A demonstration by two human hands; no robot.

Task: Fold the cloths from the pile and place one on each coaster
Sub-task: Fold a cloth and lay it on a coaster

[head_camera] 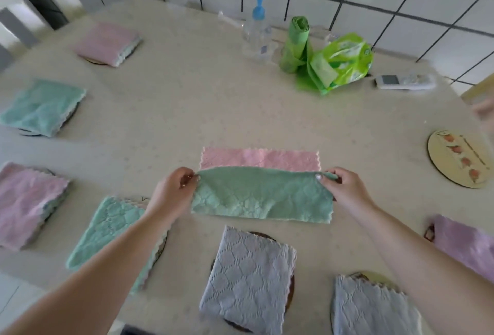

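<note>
A two-sided cloth (262,195), green on one face and pink on the other, lies in the middle of the table. Its near half is folded up, leaving a pink strip showing beyond the green. My left hand (173,187) pinches the left corner of the folded edge. My right hand (344,187) pinches the right corner. Folded cloths rest on round coasters around the table: pink (107,43), green (42,106), pink (26,203), green (112,235), grey (248,278), grey (371,308) and lilac (467,243). One bare round coaster (457,159) with a fruit print sits at the right.
At the back of the table (187,94) stand a clear pump bottle (256,30), a roll of green bags (295,43), a green packet (344,59) and a white remote (403,82). A tiled wall runs behind. The near table edge is at the bottom left.
</note>
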